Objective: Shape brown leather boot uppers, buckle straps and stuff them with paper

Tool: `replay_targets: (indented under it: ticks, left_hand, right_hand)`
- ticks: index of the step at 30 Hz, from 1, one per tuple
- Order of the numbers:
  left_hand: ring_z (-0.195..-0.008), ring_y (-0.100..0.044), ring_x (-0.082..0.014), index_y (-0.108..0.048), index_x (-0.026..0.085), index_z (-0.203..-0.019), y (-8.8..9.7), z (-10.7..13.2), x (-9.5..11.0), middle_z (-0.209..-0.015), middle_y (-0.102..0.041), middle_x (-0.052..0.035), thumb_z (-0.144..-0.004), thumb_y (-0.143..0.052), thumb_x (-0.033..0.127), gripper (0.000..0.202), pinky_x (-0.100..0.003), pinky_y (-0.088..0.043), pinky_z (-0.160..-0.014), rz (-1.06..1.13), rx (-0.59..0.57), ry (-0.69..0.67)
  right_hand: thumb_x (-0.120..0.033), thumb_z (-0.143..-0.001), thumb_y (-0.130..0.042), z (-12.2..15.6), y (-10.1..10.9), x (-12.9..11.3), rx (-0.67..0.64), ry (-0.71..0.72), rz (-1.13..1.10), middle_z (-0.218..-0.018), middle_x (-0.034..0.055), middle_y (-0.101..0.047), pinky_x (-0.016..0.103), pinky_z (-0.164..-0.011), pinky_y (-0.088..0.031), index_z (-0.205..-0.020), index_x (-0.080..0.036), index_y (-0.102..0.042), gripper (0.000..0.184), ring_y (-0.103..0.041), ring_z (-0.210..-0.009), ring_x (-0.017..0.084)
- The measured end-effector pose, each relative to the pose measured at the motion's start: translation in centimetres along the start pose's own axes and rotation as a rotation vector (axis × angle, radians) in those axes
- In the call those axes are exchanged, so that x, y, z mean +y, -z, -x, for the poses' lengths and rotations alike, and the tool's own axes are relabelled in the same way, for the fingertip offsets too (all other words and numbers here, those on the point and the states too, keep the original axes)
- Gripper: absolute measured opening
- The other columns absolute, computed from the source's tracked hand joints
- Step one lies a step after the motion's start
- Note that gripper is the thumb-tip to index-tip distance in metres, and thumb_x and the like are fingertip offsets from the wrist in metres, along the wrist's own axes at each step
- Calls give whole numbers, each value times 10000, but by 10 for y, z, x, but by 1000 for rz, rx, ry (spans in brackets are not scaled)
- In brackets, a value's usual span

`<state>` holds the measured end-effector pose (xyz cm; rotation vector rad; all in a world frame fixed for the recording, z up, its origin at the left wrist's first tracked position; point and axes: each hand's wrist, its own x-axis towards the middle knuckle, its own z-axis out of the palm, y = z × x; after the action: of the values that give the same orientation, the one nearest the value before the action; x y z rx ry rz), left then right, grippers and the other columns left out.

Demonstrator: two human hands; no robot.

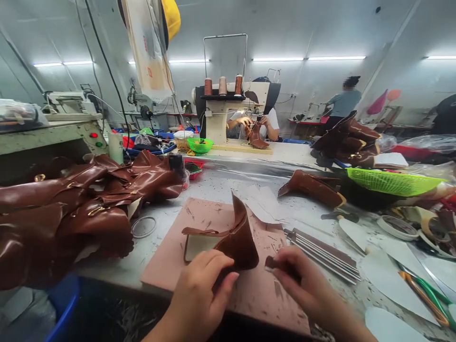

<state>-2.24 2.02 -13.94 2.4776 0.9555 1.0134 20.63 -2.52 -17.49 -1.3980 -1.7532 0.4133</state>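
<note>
A brown leather boot upper (pixel 242 240) stands on a pink cutting board (pixel 167 242), one flap upright and its pale lining showing at the left. My left hand (pixel 201 289) is closed on its near lower edge, thumb and fingers pinching the leather. To the right, apart from the upper, my right hand (pixel 302 280) is closed with a small dark brown piece (pixel 271 262) between thumb and fingers. Whether that piece is leather or a tool tip I cannot tell. Close beyond my right hand lie strips with white edges (pixel 324 254).
Brown leather uppers (pixel 99 199) are heaped at the left, beside a white ring (pixel 144 227). Another upper (pixel 311 189) lies beyond the board. Green-handled scissors (pixel 427 289), tape rolls (pixel 397 227) and a green basket (pixel 392 181) are at right. Across the bench, a person works at a sewing machine (pixel 217 123).
</note>
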Motion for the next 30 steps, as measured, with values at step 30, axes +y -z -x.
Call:
replay_targets:
  ticks: [30]
  left_hand:
    - [-473,-436,-80,-372,174,-515,48,32,-38,-543,-468,44,-652,-588,244,266,-189,-367,-454,877,44,617]
  right_hand:
    - [-369,-854,-517,13,-45,-50,293,-223,-1011,-550,-54,-400,260,-475,-504,-830,-273,-494,101,-436,-455,108]
